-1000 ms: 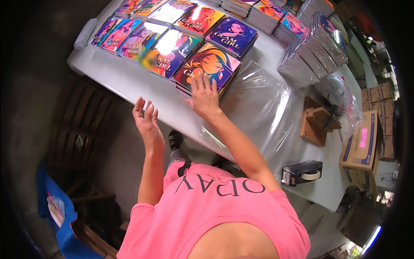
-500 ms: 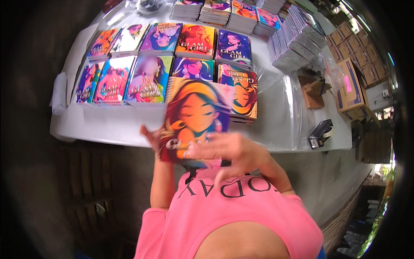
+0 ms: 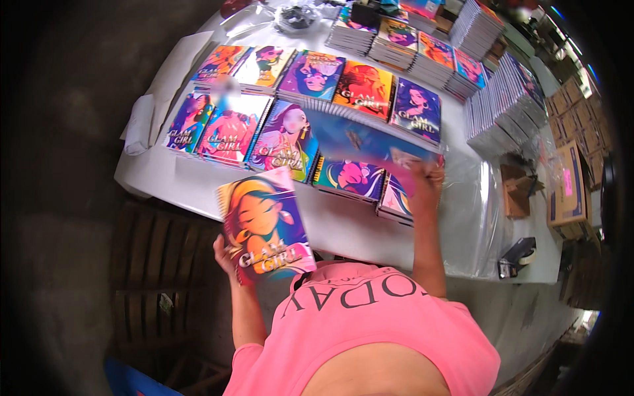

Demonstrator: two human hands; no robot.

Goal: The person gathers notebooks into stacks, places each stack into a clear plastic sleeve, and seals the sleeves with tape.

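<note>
My left hand (image 3: 226,256) grips the lower left edge of a spiral-bound notebook (image 3: 267,228), its cover showing a figure with a yellow headband. It is held up in front of the table's near edge, tilted slightly. Out over the table, my right hand (image 3: 426,178) is closed on the right end of a second notebook (image 3: 356,138), a blue, motion-blurred slab seen at a slant. Below that lie a stack with a pink-haired figure (image 3: 350,177) and a stack with a pale and purple cover (image 3: 396,198), partly covered by my right hand and wrist.
Two rows of notebook stacks (image 3: 228,132) fill the table's left and middle. Taller stacks (image 3: 505,99) stand at the back right, some in clear plastic. A tape dispenser (image 3: 517,257) sits at the right front edge. Cardboard boxes (image 3: 569,188) stand beyond the right side.
My right hand has left the headband notebook and reached out over the stacks, now holding another notebook. The orange-figured cover no longer tops the right front stack. My left hand keeps the headband notebook; the view has shifted.
</note>
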